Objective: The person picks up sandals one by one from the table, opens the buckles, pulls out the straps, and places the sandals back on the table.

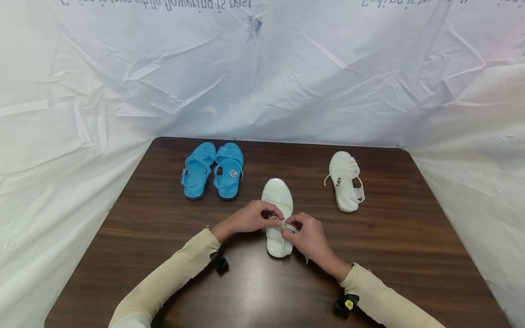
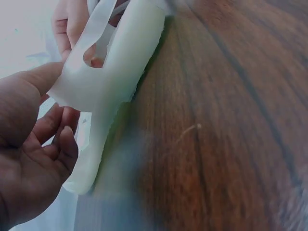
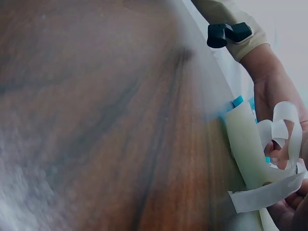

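A white sandal (image 1: 276, 193) lies on the table in front of me, its toe pointing away. Over its middle, my left hand (image 1: 251, 218) pinches the strap near the buckle from the left side. From the right, my right hand (image 1: 308, 237) pinches the same strap between thumb and fingers. The fingertips of both hands meet above the sole and hide most of the buckle. A loose strap end (image 3: 269, 192) sticks out past the right fingers in the right wrist view. In the left wrist view, the sandal's side (image 2: 79, 89) shows against the left thumb and fingers.
A second white sandal (image 1: 346, 198), with its strap undone, lies at the back right of the dark wooden table (image 1: 393, 246). Two blue sandals (image 1: 197, 177) stand side by side at the back left. White sheeting (image 1: 287, 91) hangs behind the table and along its sides.
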A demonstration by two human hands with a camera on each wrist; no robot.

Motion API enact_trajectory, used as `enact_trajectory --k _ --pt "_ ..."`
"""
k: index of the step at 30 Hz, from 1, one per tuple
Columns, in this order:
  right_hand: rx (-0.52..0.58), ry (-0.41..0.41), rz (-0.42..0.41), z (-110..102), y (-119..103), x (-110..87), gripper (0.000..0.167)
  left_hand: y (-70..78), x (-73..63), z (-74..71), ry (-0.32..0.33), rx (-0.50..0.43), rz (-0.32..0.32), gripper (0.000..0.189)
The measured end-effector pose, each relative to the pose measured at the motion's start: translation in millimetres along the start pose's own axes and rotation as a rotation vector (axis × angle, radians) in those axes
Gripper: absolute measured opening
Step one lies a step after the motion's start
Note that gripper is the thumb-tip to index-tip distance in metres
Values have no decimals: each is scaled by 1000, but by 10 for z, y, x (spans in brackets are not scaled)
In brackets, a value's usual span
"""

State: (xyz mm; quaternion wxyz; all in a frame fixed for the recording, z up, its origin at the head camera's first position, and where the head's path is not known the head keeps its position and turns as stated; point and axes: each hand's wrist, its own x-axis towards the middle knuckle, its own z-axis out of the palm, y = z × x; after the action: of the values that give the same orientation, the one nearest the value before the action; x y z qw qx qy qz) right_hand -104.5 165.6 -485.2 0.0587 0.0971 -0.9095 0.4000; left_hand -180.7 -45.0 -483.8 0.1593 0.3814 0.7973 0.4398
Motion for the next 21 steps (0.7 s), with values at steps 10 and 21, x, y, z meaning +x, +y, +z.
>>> enact_trajectory --k 10,21 --pt "4 -2 9 -24 -4 -2 11 21 -39 28 52 -22 -39 11" --pt "26 -18 12 -62 21 -4 11 0 -102 45 127 -80 -95 12"
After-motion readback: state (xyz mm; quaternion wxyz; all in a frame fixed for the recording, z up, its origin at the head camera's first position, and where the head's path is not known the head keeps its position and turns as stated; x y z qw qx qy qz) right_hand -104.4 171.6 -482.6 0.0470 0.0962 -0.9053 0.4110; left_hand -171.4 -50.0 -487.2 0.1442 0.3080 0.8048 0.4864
